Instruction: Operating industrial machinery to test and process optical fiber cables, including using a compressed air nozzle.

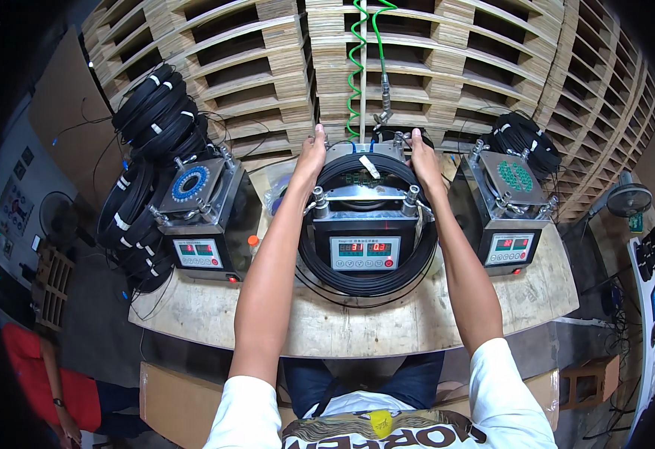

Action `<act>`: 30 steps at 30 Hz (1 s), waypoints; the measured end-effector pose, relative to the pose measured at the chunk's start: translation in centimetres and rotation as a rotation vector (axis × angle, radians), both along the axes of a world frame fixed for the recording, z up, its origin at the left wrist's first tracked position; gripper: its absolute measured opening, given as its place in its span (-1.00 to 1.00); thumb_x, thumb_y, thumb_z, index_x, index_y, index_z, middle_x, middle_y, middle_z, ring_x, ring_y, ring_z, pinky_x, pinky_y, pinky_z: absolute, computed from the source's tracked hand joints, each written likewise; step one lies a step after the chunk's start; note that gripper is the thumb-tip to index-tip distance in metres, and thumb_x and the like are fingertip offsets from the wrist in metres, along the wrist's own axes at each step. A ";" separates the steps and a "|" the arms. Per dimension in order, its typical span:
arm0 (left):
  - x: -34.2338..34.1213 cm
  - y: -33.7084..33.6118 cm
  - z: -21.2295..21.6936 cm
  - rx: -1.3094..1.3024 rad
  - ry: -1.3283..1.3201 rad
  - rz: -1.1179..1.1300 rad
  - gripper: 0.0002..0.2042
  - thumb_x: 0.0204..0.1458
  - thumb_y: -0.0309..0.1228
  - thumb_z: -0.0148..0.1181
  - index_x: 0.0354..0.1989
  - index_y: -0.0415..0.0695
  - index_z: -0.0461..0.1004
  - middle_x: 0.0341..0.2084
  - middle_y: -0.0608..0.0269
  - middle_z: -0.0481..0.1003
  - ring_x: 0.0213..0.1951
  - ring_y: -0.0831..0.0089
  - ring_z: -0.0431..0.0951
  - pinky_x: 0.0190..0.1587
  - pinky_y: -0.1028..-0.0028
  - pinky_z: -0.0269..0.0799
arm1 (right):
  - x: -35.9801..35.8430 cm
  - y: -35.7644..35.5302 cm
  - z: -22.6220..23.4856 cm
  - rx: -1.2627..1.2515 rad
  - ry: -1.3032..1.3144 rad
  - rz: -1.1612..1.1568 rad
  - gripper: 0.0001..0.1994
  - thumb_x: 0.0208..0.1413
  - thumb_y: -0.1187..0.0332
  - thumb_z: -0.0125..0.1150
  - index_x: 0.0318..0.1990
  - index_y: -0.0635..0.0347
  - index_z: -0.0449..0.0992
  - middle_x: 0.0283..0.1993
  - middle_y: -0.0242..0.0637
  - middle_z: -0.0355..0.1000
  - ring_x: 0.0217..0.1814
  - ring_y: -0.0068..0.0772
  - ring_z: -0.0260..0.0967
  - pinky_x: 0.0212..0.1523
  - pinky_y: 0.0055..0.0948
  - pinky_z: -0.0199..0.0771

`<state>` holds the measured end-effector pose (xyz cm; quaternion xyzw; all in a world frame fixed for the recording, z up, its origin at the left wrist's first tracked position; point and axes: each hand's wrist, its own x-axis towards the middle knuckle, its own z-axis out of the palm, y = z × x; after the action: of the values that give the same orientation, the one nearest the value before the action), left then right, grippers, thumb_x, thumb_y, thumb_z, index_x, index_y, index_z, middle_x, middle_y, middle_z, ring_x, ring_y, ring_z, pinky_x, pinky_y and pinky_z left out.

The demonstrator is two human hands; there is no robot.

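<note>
Both arms reach forward over a wooden bench (357, 322). My left hand (311, 153) and my right hand (421, 153) grip the far sides of a black cable coil (365, 280) that is looped around the middle metal machine (365, 239). That machine has a red digital display on its front panel. The coil hangs down over the machine's front and onto the bench top.
A second machine (200, 217) stands at the left with stacked black cable coils (151, 112) beside it; a third machine (510, 213) stands at the right with another coil (525, 138). Wooden pallets (417, 60) are stacked behind. A green coiled hose (355, 67) hangs above. A person in red (39, 374) is at the lower left.
</note>
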<state>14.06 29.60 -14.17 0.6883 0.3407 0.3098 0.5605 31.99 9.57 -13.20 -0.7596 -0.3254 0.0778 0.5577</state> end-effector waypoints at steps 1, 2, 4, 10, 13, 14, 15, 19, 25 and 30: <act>-0.3 0.4 -0.1 -0.002 0.003 0.011 -0.12 0.18 0.30 -0.20 0.25 -0.42 0.22 0.19 -0.28 0.32 0.27 0.02 0.29 0.31 0.24 0.11 | -0.5 0.1 0.1 0.003 0.001 0.005 -0.25 0.33 -0.23 -0.36 0.00 0.37 0.52 -0.24 0.03 0.54 -0.35 -0.16 0.49 -0.14 -0.28 0.42; -0.1 0.3 -0.1 -0.003 0.002 0.008 -0.12 0.18 0.30 -0.20 0.25 -0.42 0.22 0.19 -0.28 0.32 0.27 0.02 0.29 0.31 0.24 0.11 | -0.5 0.1 -0.1 0.063 0.042 0.041 -0.24 0.32 -0.24 -0.35 0.03 0.37 0.51 -0.19 0.00 0.54 -0.37 -0.22 0.47 -0.14 -0.32 0.42; 0.2 0.2 -0.2 -0.034 0.012 0.132 -0.10 0.18 0.30 -0.20 0.30 -0.43 0.13 0.20 -0.28 0.31 0.27 0.02 0.29 0.31 0.25 0.12 | -0.3 0.1 -0.2 0.124 0.082 0.076 -0.23 0.32 -0.25 -0.35 0.06 0.37 0.50 -0.15 -0.03 0.55 -0.38 -0.28 0.45 -0.13 -0.36 0.41; 0.1 -0.4 0.3 -0.020 0.023 0.120 -0.06 0.17 0.31 -0.20 0.37 -0.42 0.00 0.28 -0.33 0.20 0.37 0.01 0.16 0.36 0.27 0.06 | 0.2 -0.1 -0.3 0.137 0.221 0.155 -0.21 0.29 -0.33 -0.35 0.26 0.20 0.40 -0.44 -0.27 0.45 -0.42 -0.51 0.30 -0.22 -0.47 0.33; -0.4 0.8 0.1 -0.013 0.065 0.033 -0.04 0.17 0.32 -0.20 0.39 -0.42 -0.03 0.31 -0.33 0.14 0.40 0.01 0.10 0.38 0.26 0.00 | -0.6 0.2 -0.1 0.161 0.210 0.126 -0.22 0.31 -0.27 -0.34 0.07 0.36 0.49 -0.06 -0.08 0.52 -0.39 -0.35 0.41 -0.13 -0.38 0.41; -0.2 0.4 0.2 -0.013 0.065 0.025 -0.04 0.17 0.32 -0.20 0.39 -0.42 -0.03 0.31 -0.33 0.14 0.40 0.01 0.10 0.38 0.26 0.00 | -0.3 0.2 -0.3 0.149 0.184 0.090 -0.23 0.31 -0.27 -0.35 0.04 0.36 0.50 -0.12 -0.06 0.52 -0.39 -0.32 0.43 -0.15 -0.36 0.42; 0.0 0.0 0.3 0.008 0.064 -0.008 -0.04 0.17 0.32 -0.21 0.39 -0.42 -0.04 0.33 -0.32 0.13 0.40 0.00 0.08 0.39 0.25 -0.01 | 0.0 0.1 -0.5 0.137 0.159 0.054 -0.23 0.31 -0.26 -0.35 0.01 0.36 0.51 -0.17 -0.05 0.53 -0.38 -0.29 0.46 -0.16 -0.35 0.42; 0.4 -0.7 0.2 0.047 0.035 0.006 -0.04 0.17 0.33 -0.24 0.39 -0.41 -0.05 0.35 -0.29 0.09 0.42 -0.01 0.04 0.40 0.21 -0.04 | 0.1 -0.2 -0.3 0.090 0.062 -0.021 -0.25 0.32 -0.24 -0.35 -0.03 0.37 0.52 -0.26 0.01 0.52 -0.37 -0.23 0.51 -0.18 -0.29 0.44; 0.6 0.6 -0.2 -0.035 0.102 0.014 -0.04 0.16 0.34 -0.25 0.40 -0.38 -0.03 0.35 -0.30 0.08 0.42 -0.02 0.04 0.40 0.21 -0.03 | 0.1 -0.3 -0.1 0.038 0.053 -0.028 -0.23 0.32 -0.25 -0.36 -0.09 0.38 0.54 -0.29 -0.04 0.53 -0.40 -0.19 0.52 -0.20 -0.27 0.44; 0.5 1.6 -1.1 0.019 0.113 0.056 -0.07 0.17 0.32 -0.24 0.38 -0.38 0.02 0.31 -0.32 0.15 0.40 -0.03 0.09 0.39 0.23 -0.01 | 1.4 -1.2 0.1 0.123 0.622 0.230 -0.16 0.16 -0.43 -0.18 0.22 0.21 0.34 -0.45 -0.21 0.49 -0.52 -0.47 0.40 -0.39 -0.47 0.40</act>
<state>14.54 31.19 -15.26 0.7003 0.3878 0.2893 0.5249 33.35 8.37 -13.10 -0.6225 -0.2273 0.3487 0.6627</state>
